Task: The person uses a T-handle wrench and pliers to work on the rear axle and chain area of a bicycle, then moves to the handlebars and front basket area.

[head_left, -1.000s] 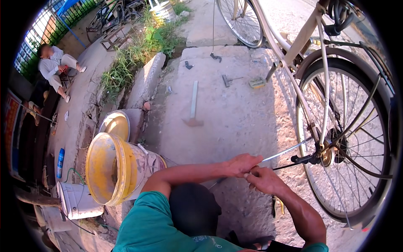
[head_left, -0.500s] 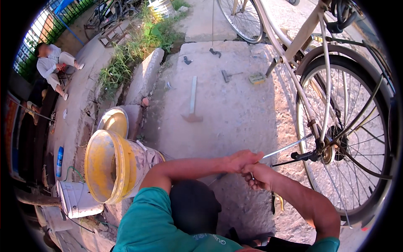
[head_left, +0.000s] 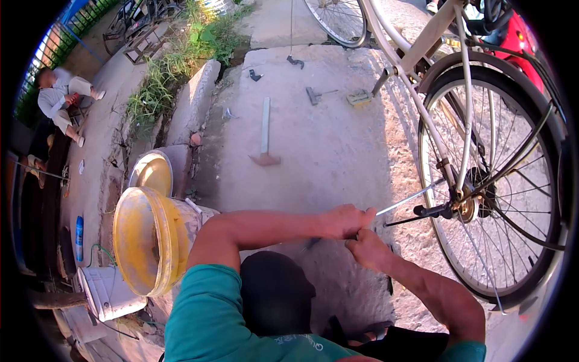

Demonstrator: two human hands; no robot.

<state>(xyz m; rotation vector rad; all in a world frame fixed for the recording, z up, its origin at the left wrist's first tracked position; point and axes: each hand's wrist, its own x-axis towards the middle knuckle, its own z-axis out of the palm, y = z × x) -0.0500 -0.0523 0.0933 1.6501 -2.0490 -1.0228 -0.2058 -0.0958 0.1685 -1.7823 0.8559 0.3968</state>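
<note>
My left hand point(head_left: 350, 221) is closed around the near end of a thin silver rod point(head_left: 407, 198). That rod slants up to the right, toward the hub of the bicycle's rear wheel point(head_left: 463, 205). Just below and touching it, my right hand point(head_left: 369, 249) is also closed; the back of the hand faces up, and what its fingers hold is hidden. A black rod point(head_left: 416, 216) sticks out from the hub and ends slightly right of my hands. The cream bicycle frame point(head_left: 431, 42) stands at the right with its chain-side parts partly covered.
A hammer point(head_left: 265, 133) lies on the concrete slab point(head_left: 241, 187), with a small T-shaped tool point(head_left: 313, 95) and a pedal point(head_left: 360, 98) beyond. Yellow bucket point(head_left: 139, 241) and white bucket point(head_left: 111, 292) stand left. A person point(head_left: 63, 99) sits far left. Something red point(head_left: 520, 45) is behind the bicycle.
The whole view has shifted slightly, so things sit further left and higher. My right hand has turned, hiding a small metal part that showed at its fingers. A red thing has appeared at upper right.
</note>
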